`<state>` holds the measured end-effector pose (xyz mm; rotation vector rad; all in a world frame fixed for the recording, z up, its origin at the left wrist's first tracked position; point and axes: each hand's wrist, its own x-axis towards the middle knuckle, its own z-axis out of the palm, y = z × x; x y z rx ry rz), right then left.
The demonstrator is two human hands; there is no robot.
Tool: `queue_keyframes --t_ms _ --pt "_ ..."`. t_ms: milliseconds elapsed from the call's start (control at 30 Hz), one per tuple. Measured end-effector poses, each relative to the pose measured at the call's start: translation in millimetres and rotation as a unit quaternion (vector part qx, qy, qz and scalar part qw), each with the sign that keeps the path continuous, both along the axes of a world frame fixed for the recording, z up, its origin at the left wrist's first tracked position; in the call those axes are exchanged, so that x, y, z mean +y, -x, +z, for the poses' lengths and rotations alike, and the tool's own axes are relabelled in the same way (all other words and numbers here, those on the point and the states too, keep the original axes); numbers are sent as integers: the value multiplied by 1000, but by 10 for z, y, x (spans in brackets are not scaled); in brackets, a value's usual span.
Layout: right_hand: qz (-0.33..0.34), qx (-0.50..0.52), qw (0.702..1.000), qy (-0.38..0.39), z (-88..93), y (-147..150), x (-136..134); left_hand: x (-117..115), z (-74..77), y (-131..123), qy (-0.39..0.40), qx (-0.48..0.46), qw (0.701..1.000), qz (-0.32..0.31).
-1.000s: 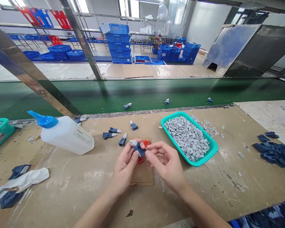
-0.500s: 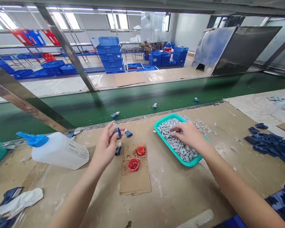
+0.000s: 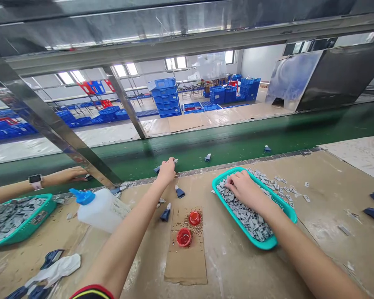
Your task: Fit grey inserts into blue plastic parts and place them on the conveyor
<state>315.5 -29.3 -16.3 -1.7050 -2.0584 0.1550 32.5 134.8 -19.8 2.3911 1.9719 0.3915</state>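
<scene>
My left hand is stretched to the near edge of the green belt, fingers closed. A grey-white tip of a small dark blue plastic piece shows past its fingers; the rest is hidden. Another such piece lies on the belt, partly behind that hand. My right hand is in a turquoise basket, fingertips pinched together among many small grey plastic pieces. What the pinch holds cannot be made out. Between my arms, two red cups stand on a cardboard strip.
A white squeeze bottle with a blue spout leans left of my left forearm. Further left, a co-worker's hand reaches over the belt, above another turquoise basket. Metal posts rise beyond. Dark blue pieces lie on the table.
My left hand has moved forward to the belt with the dark blue piece. My right hand stays in the basket. The view has shifted, and a co-worker's arm now shows at left.
</scene>
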Motion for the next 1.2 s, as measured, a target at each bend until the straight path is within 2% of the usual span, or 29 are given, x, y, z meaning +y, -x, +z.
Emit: queue_keyframes --t_ms 133,300,433,500,600,667,733,767,800,867,933,1067,1200 --pt "-16 71 997 -17 87 -22 104 85 65 152 -15 29 999 36" --pt "-23 191 981 -26 157 -59 154 102 121 387 -10 27 993 117" --pt "-22 280 959 34 156 -103 90 52 180 510 20 -16 990 142" --pt "-24 347 935 73 170 -108 9 -29 230 503 17 -51 990 131" --pt "5 470 877 104 225 -51 -170 -327 290 408 -4 -122 989 83" --pt "26 535 836 118 268 43 -305 -675 308 324 -10 -178 983 35" --pt "41 566 813 132 295 184 -427 -1108 316 258 2 -240 971 -14" --pt "48 568 809 140 298 268 -480 -1329 321 239 11 -281 959 -39" --pt "53 565 810 147 294 357 -526 -1538 325 229 35 -386 919 -68" --pt "64 548 817 166 268 536 -604 -1881 327 236 61 -507 858 -60" --pt "71 538 819 185 227 691 -664 -2094 309 269 65 -584 808 -29" --pt "59 534 819 202 137 884 -729 -2210 225 374 37 -665 744 39" --pt "31 573 788 222 58 975 -730 -2205 177 457 62 -702 706 70"
